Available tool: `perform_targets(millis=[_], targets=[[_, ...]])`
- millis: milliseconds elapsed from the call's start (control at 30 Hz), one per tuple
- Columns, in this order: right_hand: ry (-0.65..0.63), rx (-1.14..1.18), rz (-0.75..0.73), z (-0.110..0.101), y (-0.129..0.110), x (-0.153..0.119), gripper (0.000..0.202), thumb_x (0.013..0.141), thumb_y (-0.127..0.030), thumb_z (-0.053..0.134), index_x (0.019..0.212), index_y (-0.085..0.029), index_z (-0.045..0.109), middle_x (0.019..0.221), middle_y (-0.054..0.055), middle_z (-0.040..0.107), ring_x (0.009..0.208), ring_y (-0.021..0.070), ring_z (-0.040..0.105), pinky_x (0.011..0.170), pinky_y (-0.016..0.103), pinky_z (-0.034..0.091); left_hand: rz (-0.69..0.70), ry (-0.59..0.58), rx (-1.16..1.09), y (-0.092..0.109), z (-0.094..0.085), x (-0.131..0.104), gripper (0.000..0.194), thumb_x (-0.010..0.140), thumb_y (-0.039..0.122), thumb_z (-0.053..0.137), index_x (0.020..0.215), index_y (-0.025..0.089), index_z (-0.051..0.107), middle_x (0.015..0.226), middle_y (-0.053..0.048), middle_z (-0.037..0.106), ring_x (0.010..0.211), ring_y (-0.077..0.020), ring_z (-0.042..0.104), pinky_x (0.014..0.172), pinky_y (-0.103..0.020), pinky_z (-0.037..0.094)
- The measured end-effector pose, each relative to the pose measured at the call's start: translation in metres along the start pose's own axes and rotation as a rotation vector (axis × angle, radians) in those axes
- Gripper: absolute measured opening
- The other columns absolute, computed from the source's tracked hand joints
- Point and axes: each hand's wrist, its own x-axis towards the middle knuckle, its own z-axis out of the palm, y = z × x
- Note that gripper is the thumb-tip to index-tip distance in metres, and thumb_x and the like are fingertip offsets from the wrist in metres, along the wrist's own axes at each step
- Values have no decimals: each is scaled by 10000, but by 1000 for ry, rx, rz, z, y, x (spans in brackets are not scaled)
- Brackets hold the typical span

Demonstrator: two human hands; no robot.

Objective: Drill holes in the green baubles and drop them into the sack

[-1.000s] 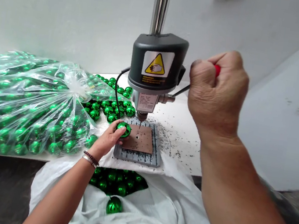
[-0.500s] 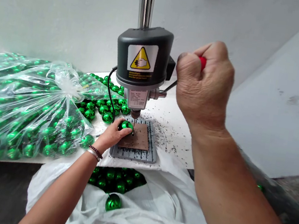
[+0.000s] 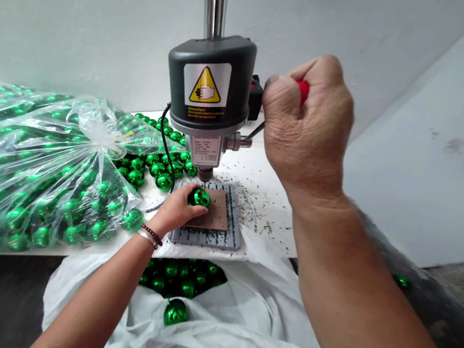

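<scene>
My left hand (image 3: 178, 208) is closed around a shiny green ball ornament (image 3: 201, 197), just under the bit of a small drill press (image 3: 208, 81). Beneath the ball lies a brown board (image 3: 218, 212) on the grey slotted base (image 3: 229, 237). Whether the bit touches the ball I cannot tell. My right hand (image 3: 310, 127) is wrapped around the red-knobbed lever (image 3: 303, 92) at the press's right side; most of the knob is hidden in the fist.
A clear plastic bag (image 3: 42, 170) full of green balls fills the table's left side. Loose balls (image 3: 163, 181) lie behind my left hand. Dark shavings are strewn over the white table (image 3: 271, 202). A white cloth sack (image 3: 264, 317) with more balls sits in front.
My left hand has brought the green ball a little right, over the hole in the board and under the bit. My right hand keeps its grip on the lever. The whole view has shifted slightly.
</scene>
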Motion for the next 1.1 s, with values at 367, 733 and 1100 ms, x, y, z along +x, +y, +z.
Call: perform_targets(millis=[367,733,1100], targets=[[21,69,-36,1,4,-4,226,880,-246,503,722,-182,354,622,-90,325,583,15,274,675,169,292,68,-74,-45,-3,2,-3,663,823,376,647,1427,155,484,1383,-125,598,1253,-267,565,1108,-418,404],[-51,-45,0,-2,-1,2,280,906,-221,470,697,-199,283,629,-77,323,604,55,254,652,207,234,-37,-21,-294,-19,1,9,526,813,480,624,1248,185,631,1117,-56,711,1002,-219,655,927,-347,510],[-78,-76,28,-1,-4,8,298,913,-241,472,691,-198,278,617,-75,328,604,59,258,646,214,224,-6,-14,-64,-2,4,-4,636,737,367,719,1328,182,576,1075,-62,713,940,-218,653,917,-356,506]])
